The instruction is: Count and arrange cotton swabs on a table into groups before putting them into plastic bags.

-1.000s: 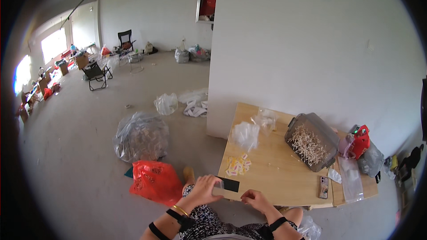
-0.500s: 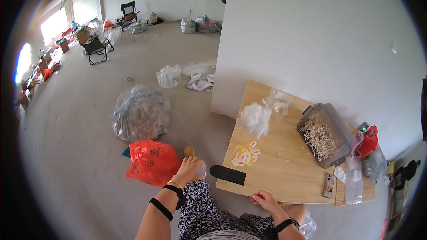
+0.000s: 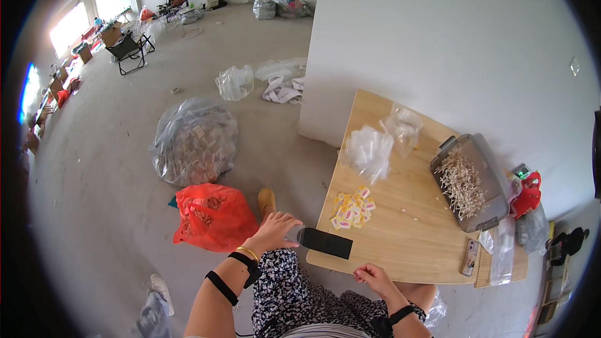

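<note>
My left hand is beside the table's left edge, its fingers closed on a small clear plastic bag. The bag is at the rounded end of a black flat strip, which juts past the table edge. My right hand is curled at the table's front edge, thumb against the fingers; whatever is in them, if anything, is too small to make out. On the wooden table lie a pile of small yellow-and-white cards and a stack of clear plastic bags.
A grey bin of thin white sticks stands on the table's right, near a phone. Left on the floor are a red bag and a big clear sack. Another person's shoe shows at lower left.
My left hand has moved slightly right and up, bringing the clear bag to the black strip's rounded end. A person's foot has come into view at lower left. The view has shifted.
</note>
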Tool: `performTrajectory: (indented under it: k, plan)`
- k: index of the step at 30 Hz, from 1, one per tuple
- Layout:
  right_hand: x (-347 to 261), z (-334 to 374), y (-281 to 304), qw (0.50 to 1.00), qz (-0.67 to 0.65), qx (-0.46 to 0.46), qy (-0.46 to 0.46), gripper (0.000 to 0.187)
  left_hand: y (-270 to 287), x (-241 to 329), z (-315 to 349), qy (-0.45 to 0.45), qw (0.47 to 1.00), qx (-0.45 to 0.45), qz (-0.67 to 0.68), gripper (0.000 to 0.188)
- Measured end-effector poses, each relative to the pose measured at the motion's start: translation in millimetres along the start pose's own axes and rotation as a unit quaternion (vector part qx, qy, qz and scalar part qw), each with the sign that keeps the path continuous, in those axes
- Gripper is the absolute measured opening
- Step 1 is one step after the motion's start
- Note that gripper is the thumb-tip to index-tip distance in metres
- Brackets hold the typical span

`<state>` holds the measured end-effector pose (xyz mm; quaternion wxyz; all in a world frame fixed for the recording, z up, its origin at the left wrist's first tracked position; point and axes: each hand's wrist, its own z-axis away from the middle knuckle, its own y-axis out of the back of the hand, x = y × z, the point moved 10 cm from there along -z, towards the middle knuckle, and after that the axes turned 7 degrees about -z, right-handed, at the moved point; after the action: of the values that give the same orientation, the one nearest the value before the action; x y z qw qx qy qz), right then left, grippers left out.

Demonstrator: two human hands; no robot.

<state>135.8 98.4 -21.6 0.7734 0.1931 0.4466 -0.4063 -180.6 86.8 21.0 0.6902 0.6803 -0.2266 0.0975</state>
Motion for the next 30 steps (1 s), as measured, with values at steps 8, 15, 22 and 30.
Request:
performTrajectory:
  k: [8,15,22,30]
  plan:
    - [-3.1,-2.8,-8.8,1.000,0.002,-0.007,-0.003,0.019,2.5,39.8,-19.3,-0.050,0.998,-0.011,-0.026,0.069]
    - [-1.5,-5.4,0.1,0.999,0.021,-0.012,0.035,0.021,10.3,91.1,-30.0,-0.078,0.988,0.035,-0.126,0.068]
    - [-29.5,8.8,50.1,0.950,0.228,0.119,0.175,0.020,170.1,190.7,-12.1,-0.117,0.959,0.198,0.165,0.035]
    - [-55.4,30.4,97.3,0.934,0.224,0.172,0.221,0.018,359.2,347.3,117.9,-0.446,0.821,0.194,0.297,0.040]
